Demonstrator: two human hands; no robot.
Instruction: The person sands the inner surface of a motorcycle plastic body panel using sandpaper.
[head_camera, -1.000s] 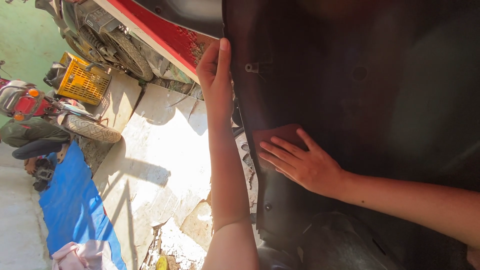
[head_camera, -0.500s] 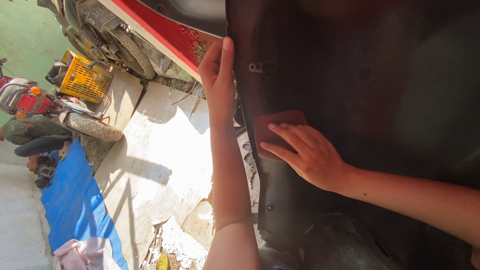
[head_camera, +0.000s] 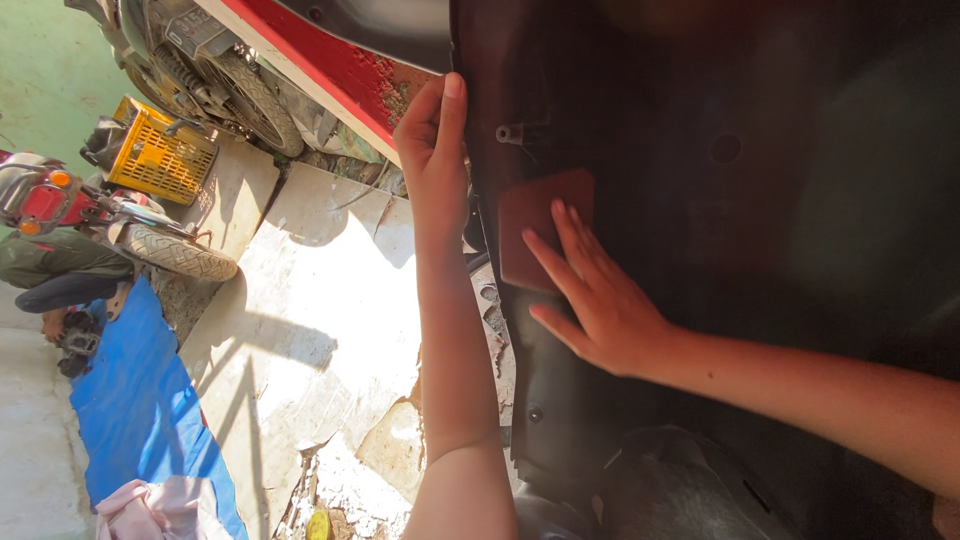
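2 hands (head_camera: 520, 240) on dark panel (head_camera: 700, 200)

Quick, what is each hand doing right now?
Left hand: closed around the edge of the dark panel.
Right hand: open, fingers flat, pressing a reddish-brown sanding pad on that panel.

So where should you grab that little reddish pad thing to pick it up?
Probably by its free left edge. The reddish pad lies flat on the dark panel, with the right hand's fingers pressing its lower right part. It is thin and flat, so pinch that bare edge from the left.
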